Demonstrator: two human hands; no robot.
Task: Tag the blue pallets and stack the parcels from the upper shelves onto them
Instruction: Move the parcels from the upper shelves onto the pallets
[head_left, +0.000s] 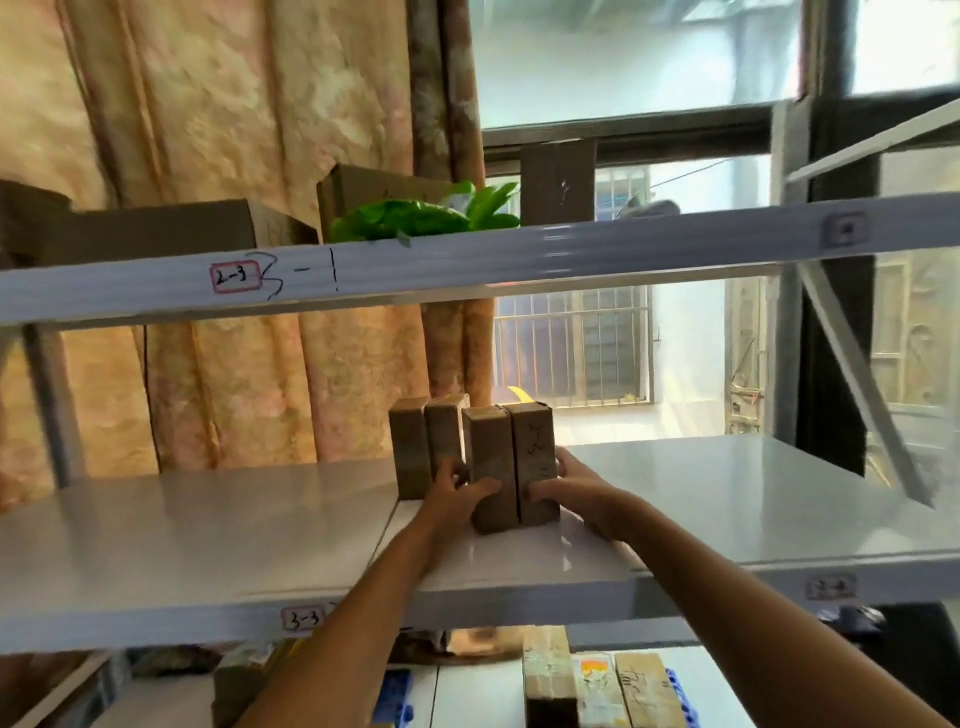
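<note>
Bright daylight from the window (623, 62) behind the rack, panes blown out white, glare on the glossy white shelf (701, 493), curtain (208, 130) warmly lit, motion blur throughout, wide-angle bending at the edges, lower shelf dim and soft

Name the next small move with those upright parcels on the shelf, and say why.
Probably draw the front two parcels toward the shelf edge and lift them off: the left hand and right hand already clasp them from either side.

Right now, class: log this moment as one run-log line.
left hand grips front parcels | right hand grips same pair | rear parcels on shelf
</note>
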